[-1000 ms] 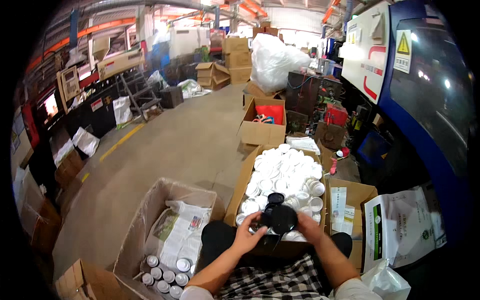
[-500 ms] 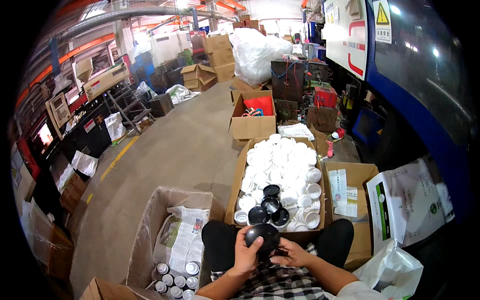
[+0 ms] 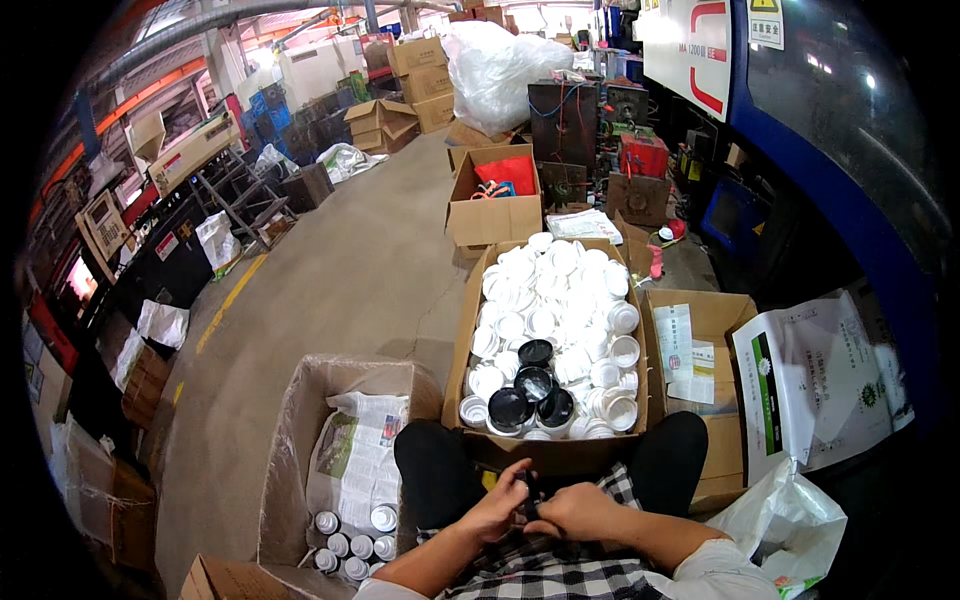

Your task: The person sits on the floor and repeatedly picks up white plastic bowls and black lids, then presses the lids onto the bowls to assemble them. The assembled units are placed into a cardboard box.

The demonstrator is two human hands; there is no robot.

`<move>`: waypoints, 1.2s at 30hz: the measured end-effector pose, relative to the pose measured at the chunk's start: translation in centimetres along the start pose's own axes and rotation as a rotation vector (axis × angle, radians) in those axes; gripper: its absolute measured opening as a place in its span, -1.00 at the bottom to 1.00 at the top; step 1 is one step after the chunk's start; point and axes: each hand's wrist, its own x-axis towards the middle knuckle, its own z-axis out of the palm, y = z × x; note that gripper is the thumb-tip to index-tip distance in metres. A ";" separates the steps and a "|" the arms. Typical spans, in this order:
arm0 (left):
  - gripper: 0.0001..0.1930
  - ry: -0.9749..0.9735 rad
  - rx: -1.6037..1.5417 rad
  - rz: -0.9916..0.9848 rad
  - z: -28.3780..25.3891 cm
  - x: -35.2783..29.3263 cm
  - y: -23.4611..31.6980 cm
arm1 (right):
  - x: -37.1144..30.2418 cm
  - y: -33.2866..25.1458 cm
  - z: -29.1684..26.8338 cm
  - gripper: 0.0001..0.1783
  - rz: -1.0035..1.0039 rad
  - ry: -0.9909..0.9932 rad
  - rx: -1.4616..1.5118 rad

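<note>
Over my lap, my left hand (image 3: 497, 508) is closed on a black round lid (image 3: 528, 497), now seen nearly edge-on. My right hand (image 3: 583, 513) meets it from the other side, its fingers curled and thumb against the lid; my hands hide most of the piece. Just beyond my knees stands a cardboard box (image 3: 461, 385) heaped with white round caps (image 3: 545, 320). On the near part of that heap lie several more black lids (image 3: 511, 406), shiny and dish-shaped.
To my left is a plastic-lined carton (image 3: 285, 470) with newspaper (image 3: 362, 455) and several white-capped containers (image 3: 360, 546). At right are an open carton (image 3: 715, 450), a white plastic bag (image 3: 790, 525) and a large blue-and-white machine (image 3: 800, 130). An open box (image 3: 495, 215) stands farther ahead.
The black lid has turned from showing its round face to nearly edge-on, and is mostly covered by my hands. My hands sit slightly lower, and the view has tipped downward.
</note>
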 end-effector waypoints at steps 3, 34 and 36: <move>-0.36 -0.046 0.143 -0.366 0.3 -0.2 0.4 | 0.2 0.2 0.2 -0.59 -0.124 -0.240 0.133; -0.61 -0.960 0.676 0.529 12.7 3.8 1.6 | -14.6 -2.5 -8.8 -0.71 0.467 0.601 0.038; -0.53 -1.021 0.767 0.633 12.4 4.2 2.6 | -24.3 -1.1 -8.7 -0.71 0.808 0.825 0.128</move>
